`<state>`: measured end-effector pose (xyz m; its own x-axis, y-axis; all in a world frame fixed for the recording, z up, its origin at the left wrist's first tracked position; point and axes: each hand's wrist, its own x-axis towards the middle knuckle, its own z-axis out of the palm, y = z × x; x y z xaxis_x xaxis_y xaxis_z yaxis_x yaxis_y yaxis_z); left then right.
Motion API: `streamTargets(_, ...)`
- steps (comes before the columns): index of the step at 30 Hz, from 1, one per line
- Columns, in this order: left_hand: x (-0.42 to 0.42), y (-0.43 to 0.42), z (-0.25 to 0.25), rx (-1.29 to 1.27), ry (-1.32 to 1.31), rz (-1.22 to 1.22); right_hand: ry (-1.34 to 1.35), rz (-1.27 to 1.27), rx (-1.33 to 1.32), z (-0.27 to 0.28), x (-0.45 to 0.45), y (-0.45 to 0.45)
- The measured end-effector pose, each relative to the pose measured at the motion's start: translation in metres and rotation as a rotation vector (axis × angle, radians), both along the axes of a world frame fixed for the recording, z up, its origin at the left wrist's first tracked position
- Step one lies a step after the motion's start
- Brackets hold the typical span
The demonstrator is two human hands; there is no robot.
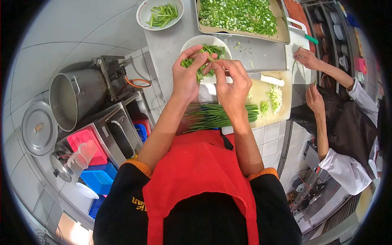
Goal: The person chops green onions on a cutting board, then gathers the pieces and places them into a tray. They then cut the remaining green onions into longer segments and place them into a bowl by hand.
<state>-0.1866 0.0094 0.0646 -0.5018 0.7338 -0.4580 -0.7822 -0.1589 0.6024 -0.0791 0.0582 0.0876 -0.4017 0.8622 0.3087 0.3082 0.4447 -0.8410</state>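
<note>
Above a white bowl [223, 44] of cut green stalks [206, 72], my left hand [188, 77] and my right hand [233, 83] come together. A short pale-green stalk piece [210, 59] lies between their fingertips, pinched from both sides. Below my right wrist, a bundle of long thin green onions [212, 116] reaches onto the cutting board [286, 96]. Chopped green onion [275, 98] sits in small heaps on that board, beside a white-handled knife [272, 80].
A metal tray [281, 38] of chopped greens and another bowl [141, 16] with cut stalks stand at the back. To the right, a co-worker's hands [308, 59] work at the same counter. A large pot [77, 98] and plastic bins [100, 177] are at left.
</note>
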Motion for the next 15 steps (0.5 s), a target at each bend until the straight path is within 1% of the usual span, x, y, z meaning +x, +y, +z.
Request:
streamTargets(1,-0.001,0.000,-0.001,-0.003,-0.009,-0.011,0.000,0.001,0.000,-0.003,0.001,0.002)
streamTargets(2,-0.002,0.001,-0.002,-0.003,-0.009,-0.009,-0.013,0.021,0.113,-0.008,0.003,0.005)
streamTargets(3,-0.002,0.000,-0.004,-0.002,-0.072,0.009,-0.025,0.042,0.225,-0.009,0.004,0.006)
streamTargets(4,-0.003,0.000,-0.004,0.001,-0.135,0.029,-0.024,0.045,0.224,-0.008,0.005,0.005)
streamTargets(6,-0.006,0.000,-0.004,-0.017,-0.142,0.047,0.020,-0.036,-0.008,-0.004,0.006,0.002)
streamTargets(7,-0.007,-0.001,-0.003,-0.036,-0.153,0.062,0.021,-0.032,-0.008,-0.005,0.008,0.004)
streamTargets(9,-0.010,-0.003,-0.006,-0.049,-0.115,0.047,-0.207,-0.008,-0.096,-0.012,0.014,0.012)
streamTargets(10,-0.011,-0.004,-0.006,-0.062,-0.078,0.027,-0.206,-0.009,-0.095,-0.017,0.015,0.016)
streamTargets(12,-0.011,-0.005,-0.005,-0.064,-0.052,0.019,-0.352,0.191,0.059,-0.024,0.016,0.025)
streamTargets(13,-0.012,-0.006,-0.004,-0.071,-0.026,0.014,-0.351,0.192,0.061,-0.024,0.017,0.027)
streamTargets(15,-0.012,-0.008,-0.008,-0.069,0.000,0.016,-0.425,0.202,0.416,-0.019,0.014,0.030)
